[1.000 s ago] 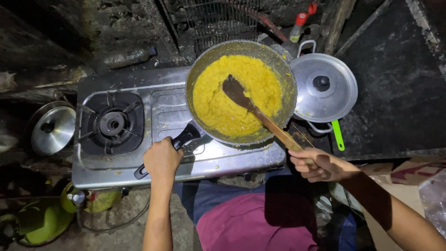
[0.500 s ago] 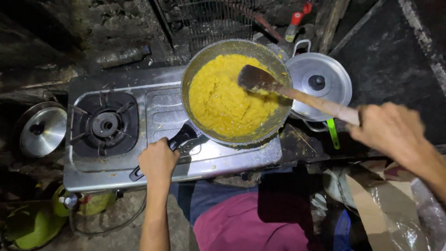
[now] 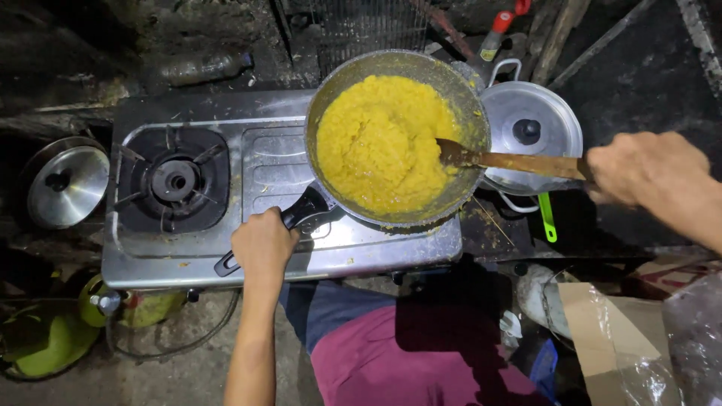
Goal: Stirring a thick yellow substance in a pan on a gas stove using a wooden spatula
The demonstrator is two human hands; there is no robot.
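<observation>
A steel two-burner stove (image 3: 263, 162) carries a wide pan (image 3: 396, 135) on its right burner, filled with a yellow mash (image 3: 380, 143). A lidded steel pot (image 3: 531, 134) stands just beside the stove's right edge, and a loose lid (image 3: 66, 184) lies off its left edge. The left hand (image 3: 263, 244) is clenched around the pan's black handle (image 3: 297, 222) near the stove's front edge. The right hand (image 3: 643, 169) grips a wooden spatula (image 3: 504, 159), its blade in the mash at the pan's right side.
</observation>
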